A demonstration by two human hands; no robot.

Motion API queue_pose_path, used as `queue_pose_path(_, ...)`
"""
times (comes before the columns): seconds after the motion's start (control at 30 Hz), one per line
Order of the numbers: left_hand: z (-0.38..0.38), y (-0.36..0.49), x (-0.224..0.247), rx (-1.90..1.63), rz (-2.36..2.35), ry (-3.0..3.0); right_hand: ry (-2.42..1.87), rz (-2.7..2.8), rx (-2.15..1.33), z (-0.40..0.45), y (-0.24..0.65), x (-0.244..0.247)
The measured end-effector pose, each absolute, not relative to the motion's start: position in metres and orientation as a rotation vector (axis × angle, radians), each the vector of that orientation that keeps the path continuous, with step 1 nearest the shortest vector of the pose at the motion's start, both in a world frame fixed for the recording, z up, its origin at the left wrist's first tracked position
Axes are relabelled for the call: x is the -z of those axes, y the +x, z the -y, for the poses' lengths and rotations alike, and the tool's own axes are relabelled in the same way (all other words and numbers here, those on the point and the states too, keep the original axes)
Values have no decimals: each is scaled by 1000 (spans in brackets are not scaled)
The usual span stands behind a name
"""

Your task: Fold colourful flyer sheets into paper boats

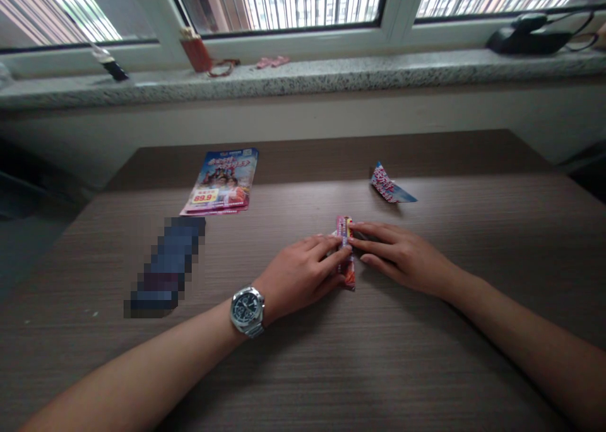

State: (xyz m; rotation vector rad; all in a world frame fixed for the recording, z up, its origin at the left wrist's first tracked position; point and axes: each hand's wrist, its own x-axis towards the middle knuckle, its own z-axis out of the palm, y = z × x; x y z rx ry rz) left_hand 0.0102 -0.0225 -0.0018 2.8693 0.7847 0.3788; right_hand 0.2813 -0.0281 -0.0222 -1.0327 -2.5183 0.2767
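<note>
A printed flyer folded into a narrow strip (pixel 348 275) lies on the table before me, its pink and yellow print showing. My left hand (pixel 307 271), a metal watch on its wrist, holds the strip against the tabletop, its fingers over the middle and the thumb near the lower end. From the other side, my right hand (pixel 402 255) touches the strip's right edge with its outstretched fingertips; these fingers are slightly apart. Beyond the right hand sits a folded paper piece (pixel 386 186) with blue and red print, standing partly upright.
A stack of flyers (pixel 222 182) lies at the back left of the wooden table (pixel 284 369). Nearer me is a dark, pixelated flat object (pixel 165 268). On the stone windowsill (pixel 331 78) are a red box (pixel 196 52), pink pieces (pixel 272 62) and a black device with a cable (pixel 528 35).
</note>
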Motion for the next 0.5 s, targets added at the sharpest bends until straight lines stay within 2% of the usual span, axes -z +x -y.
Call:
queue_pose_path(0.3, 33, 11, -7, -287, -729, 2804, -1078, 2262, -464, 24, 269, 15)
queue_pose_path(0.5, 33, 12, -6, -288, -723, 2811, -1179, 2234, -320, 17, 259, 16)
